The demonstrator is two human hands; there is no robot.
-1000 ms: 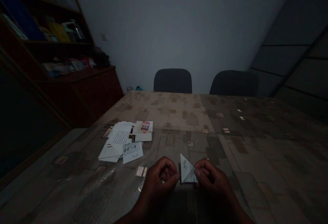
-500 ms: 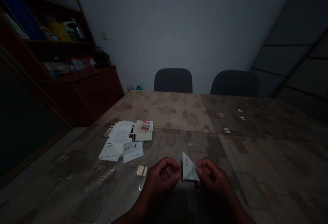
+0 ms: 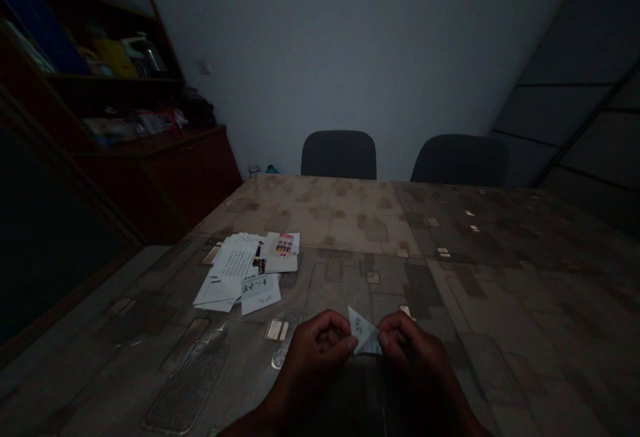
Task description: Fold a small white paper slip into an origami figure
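A small piece of white printed paper, folded to a triangle (image 3: 364,333), is held up over the near part of the table. My left hand (image 3: 325,343) pinches its left edge between thumb and curled fingers. At its right corner, my right hand (image 3: 407,343) grips it with thumb and forefinger. The paper's point stands up between the hands, and its lower edge is partly hidden by the fingers. To the left lies a loose pile of white printed cards (image 3: 235,267), one with handwriting and one with a red picture.
A patterned cloth covers the table (image 3: 340,217). Two dark chairs (image 3: 339,155) stand at its far side, by the pale wall. On the left is a dark red cabinet (image 3: 185,170) with shelves of mixed goods.
The folded paper has shifted slightly left and tilted. My left hand, which was apart from it, now touches and pinches its left edge; my right hand has moved a little left with it.
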